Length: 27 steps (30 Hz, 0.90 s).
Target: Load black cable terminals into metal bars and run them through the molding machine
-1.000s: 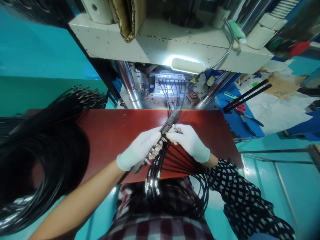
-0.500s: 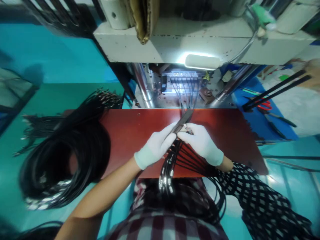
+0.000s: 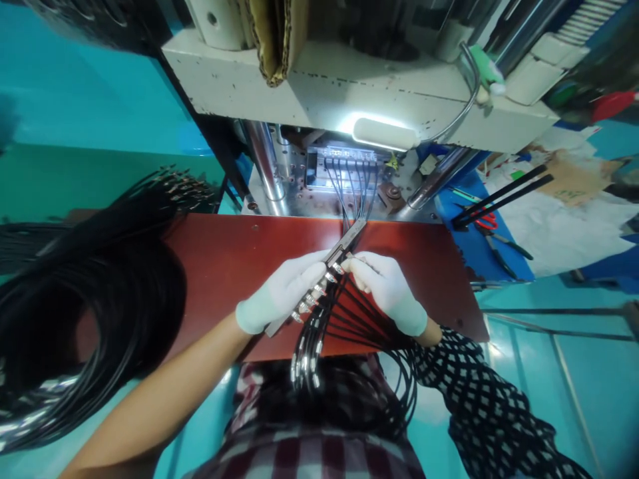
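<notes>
Nearest, black cables [image 3: 310, 339] with shiny sleeves hang over the table edge toward the checked clothing [image 3: 319, 459]. The left hand [image 3: 289, 286], white-gloved, is closed around a slim metal bar [image 3: 350, 235], thumb on top; the bar slants above the red tabletop [image 3: 219, 259], its far end toward the machine, with metal connectors [image 3: 312, 296] in a row along its right side. The right hand [image 3: 382, 283], also gloved, bends its fingers in beside them; how tightly these close, or on what, cannot be told. A cable coil [image 3: 144, 286] lies left, pliers [image 3: 500, 261] right. Beyond, thin cables run into a metal fixture [image 3: 339, 178] below a glowing lamp [image 3: 384, 133].
</notes>
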Each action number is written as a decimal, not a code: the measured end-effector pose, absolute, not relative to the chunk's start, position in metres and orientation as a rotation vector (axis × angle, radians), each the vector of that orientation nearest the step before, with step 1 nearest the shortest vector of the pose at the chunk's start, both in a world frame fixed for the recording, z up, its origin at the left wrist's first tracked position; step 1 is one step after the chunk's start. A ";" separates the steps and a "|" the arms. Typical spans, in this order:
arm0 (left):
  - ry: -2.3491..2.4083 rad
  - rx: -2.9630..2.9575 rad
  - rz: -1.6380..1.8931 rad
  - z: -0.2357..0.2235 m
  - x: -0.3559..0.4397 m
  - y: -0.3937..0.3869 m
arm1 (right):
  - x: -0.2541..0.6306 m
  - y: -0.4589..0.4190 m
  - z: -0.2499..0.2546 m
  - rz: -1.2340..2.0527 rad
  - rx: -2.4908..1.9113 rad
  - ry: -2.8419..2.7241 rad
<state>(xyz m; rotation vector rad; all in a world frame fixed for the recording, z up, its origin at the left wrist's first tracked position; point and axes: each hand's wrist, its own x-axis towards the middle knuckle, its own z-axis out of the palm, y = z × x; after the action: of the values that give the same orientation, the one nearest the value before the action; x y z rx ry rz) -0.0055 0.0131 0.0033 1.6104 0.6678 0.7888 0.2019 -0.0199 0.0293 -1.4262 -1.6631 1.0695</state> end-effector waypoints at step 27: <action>0.646 1.690 0.731 0.006 -0.004 0.016 | 0.237 -0.021 0.038 1.161 -1.518 -1.731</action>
<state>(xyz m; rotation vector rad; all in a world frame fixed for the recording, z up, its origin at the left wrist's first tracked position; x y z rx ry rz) -0.0042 0.0164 0.0062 1.6903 0.6464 0.7311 0.2365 -0.0210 0.0380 -1.5183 -1.7305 1.1611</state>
